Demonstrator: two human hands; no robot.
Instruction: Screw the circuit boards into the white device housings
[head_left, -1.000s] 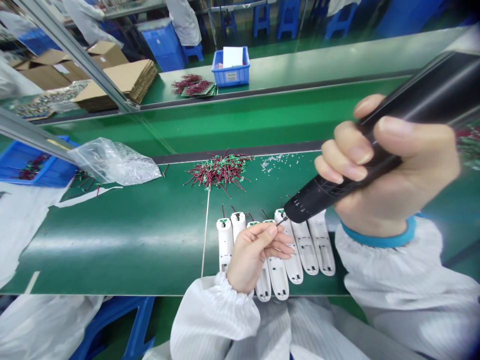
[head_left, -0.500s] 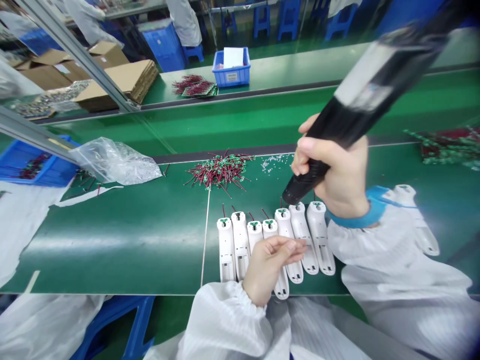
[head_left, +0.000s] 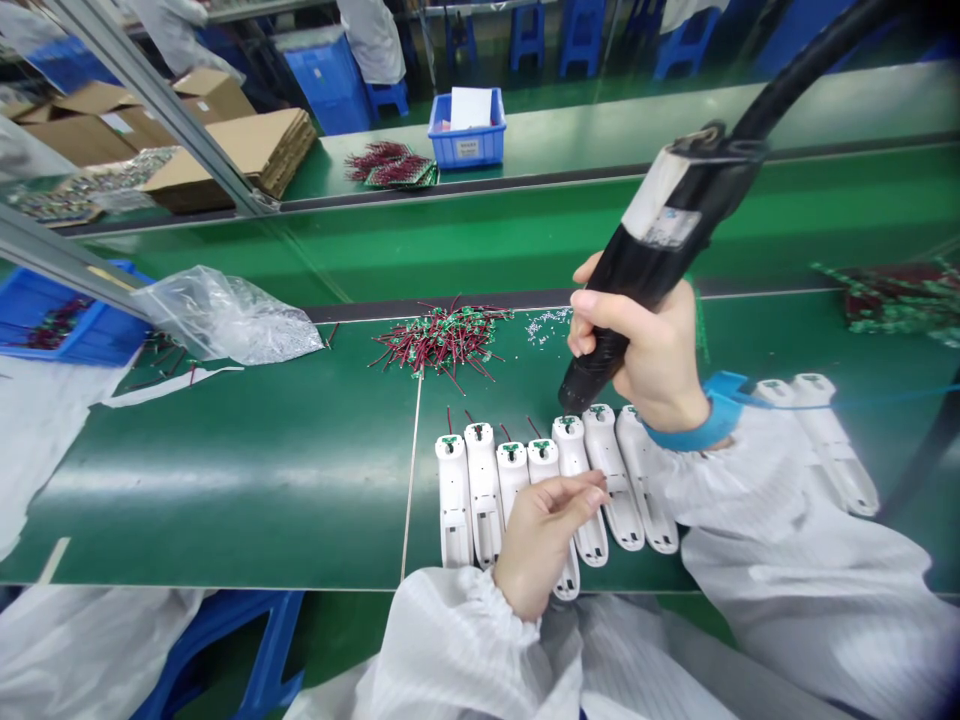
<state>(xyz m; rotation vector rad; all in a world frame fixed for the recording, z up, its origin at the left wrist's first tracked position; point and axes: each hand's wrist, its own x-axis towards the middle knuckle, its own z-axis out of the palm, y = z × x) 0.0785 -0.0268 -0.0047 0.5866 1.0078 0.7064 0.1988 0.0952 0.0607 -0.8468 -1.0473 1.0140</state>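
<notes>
My right hand (head_left: 651, 352) is closed round a black electric screwdriver (head_left: 646, 263), held nearly upright. Its tip rests on the top end of one white plastic housing (head_left: 571, 447) in a row of several white housings (head_left: 480, 480) lying side by side on the green mat (head_left: 225, 470). Each housing has a small green circuit board at its top. My left hand (head_left: 541, 535) lies over the lower part of the middle housings, fingers curled and pinched together; what they hold, if anything, is too small to see. A blue wrist strap (head_left: 709, 412) circles my right wrist.
A heap of small green boards with red wires (head_left: 442, 340) and a scatter of tiny screws (head_left: 547, 322) lie beyond the row. A crumpled clear bag (head_left: 225, 320) and blue bin (head_left: 52, 325) sit left. Two more housings (head_left: 825, 440) lie right. Cardboard boxes (head_left: 240, 150) and another blue bin (head_left: 466, 130) stand beyond the belt.
My right hand swung the screwdriver from nearly flat and close to the camera to upright, lowering its tip onto a housing. My left hand slid slightly down the row.
</notes>
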